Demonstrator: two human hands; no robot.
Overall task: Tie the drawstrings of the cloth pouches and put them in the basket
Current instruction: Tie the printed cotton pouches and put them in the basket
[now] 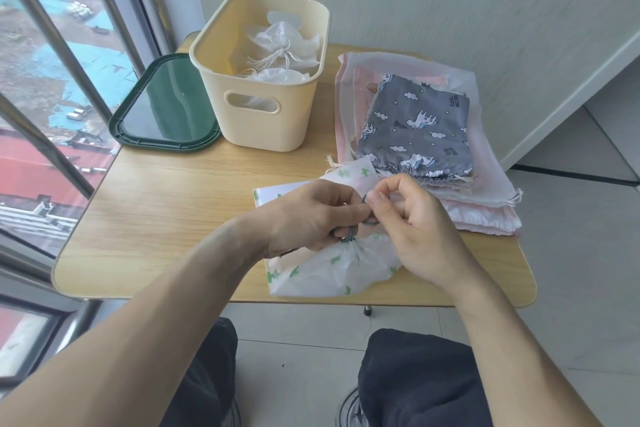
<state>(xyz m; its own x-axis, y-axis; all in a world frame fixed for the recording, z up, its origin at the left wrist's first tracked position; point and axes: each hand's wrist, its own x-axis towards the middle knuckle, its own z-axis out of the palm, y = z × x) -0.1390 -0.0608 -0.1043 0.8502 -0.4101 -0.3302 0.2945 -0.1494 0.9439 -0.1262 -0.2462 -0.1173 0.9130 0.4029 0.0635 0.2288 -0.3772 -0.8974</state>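
A white pouch with green cactus prints point(332, 270) lies at the table's near edge, its mouth gathered tight. My left hand point(308, 218) and my right hand point(412, 222) meet just above that mouth, and each pinches a piece of the dark green drawstring point(349, 236). A second cactus pouch point(353, 175) lies flat behind my hands. The cream plastic basket point(263, 128) stands at the back left and holds several tied white pouches point(280, 48). A stack of pouches, with a grey unicorn-print one point(415, 128) on top, lies at the right.
A dark green lid point(166, 107) lies left of the basket, against the window frame. The small wooden table point(173, 204) has bare surface on its left half. A wall stands behind. My knees show below the table edge.
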